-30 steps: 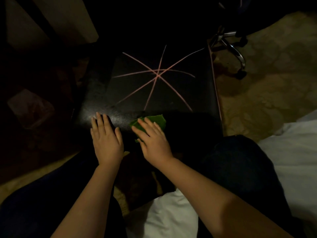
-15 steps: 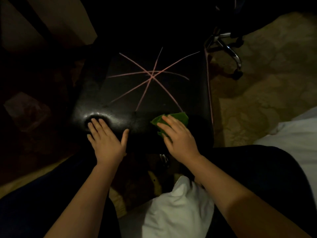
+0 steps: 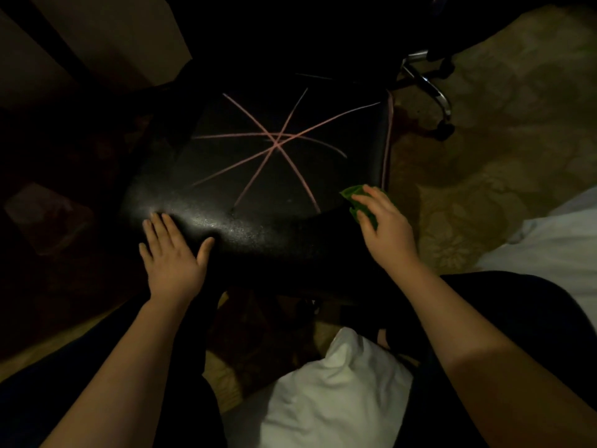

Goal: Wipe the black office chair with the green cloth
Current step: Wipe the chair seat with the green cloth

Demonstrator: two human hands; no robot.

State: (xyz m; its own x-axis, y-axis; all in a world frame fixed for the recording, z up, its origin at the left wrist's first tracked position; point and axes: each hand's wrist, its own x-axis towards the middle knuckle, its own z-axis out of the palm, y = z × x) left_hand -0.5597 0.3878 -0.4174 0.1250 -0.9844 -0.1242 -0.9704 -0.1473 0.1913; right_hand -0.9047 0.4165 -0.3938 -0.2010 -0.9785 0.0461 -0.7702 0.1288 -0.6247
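Head view: R hand (image 3: 384, 227) presses the green cloth (image 3: 353, 194) w/ fingers mostly straight, at the front right corner of the black office chair (image 3: 258, 195) seat, right by the edge. L hand (image 3: 171, 253) lies flat, fingers spread, front left. Open seat w/ pink lines (image 3: 274, 143) sits btw them; carpet (image 3: 484, 156) past the right edge

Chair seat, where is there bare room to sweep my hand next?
Bare: the front strip of the seat between the left hand and right hand, and the middle around the pink lines. Crowded: the right front corner, where the green cloth lies under that hand.
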